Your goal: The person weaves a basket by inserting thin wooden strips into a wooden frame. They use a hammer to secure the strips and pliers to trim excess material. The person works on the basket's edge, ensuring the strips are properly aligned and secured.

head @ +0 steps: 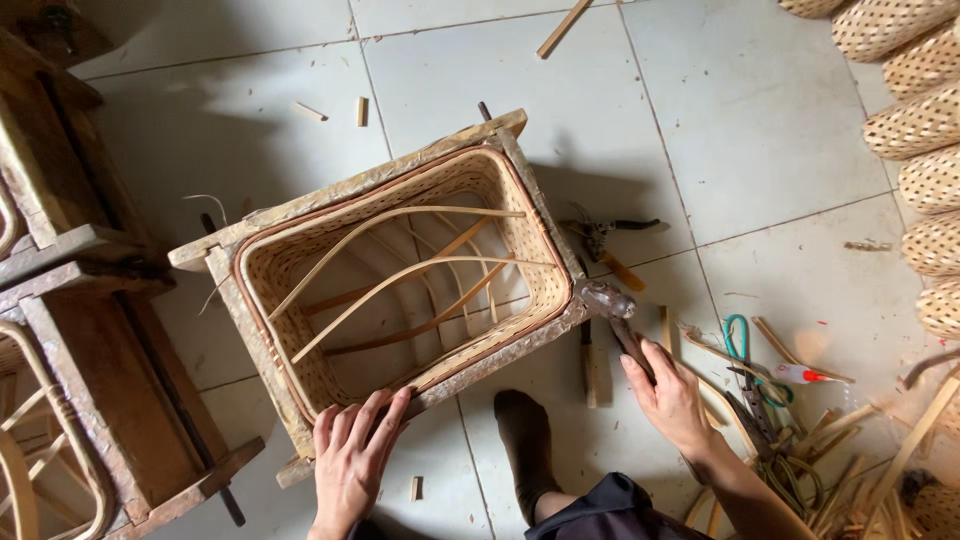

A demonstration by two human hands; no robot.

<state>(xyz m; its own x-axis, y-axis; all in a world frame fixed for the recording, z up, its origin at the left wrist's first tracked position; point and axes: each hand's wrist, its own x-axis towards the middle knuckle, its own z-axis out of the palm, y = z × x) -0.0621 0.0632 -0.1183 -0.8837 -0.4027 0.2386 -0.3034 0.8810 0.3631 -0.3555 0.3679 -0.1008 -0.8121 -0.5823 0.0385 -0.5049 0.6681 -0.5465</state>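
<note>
A woven bamboo basket [520, 240] sits inside a rectangular wooden mould frame [350, 188] on the tiled floor, with thin bent bamboo strips [400, 275] braced across its inside. My left hand [350, 455] rests with fingers apart on the near rim of the basket and frame. My right hand [670, 395] grips the handle of a hammer [608, 300], whose metal head lies against the frame's right corner. A socked foot [525, 450] stands between my hands.
Pruning shears [610, 232] lie right of the frame. Bamboo offcuts, scissors with teal handles [738, 340] and a small tube [805, 375] litter the floor at right. Woven baskets [925, 150] are stacked along the right edge. More wooden moulds [90, 380] stand at left.
</note>
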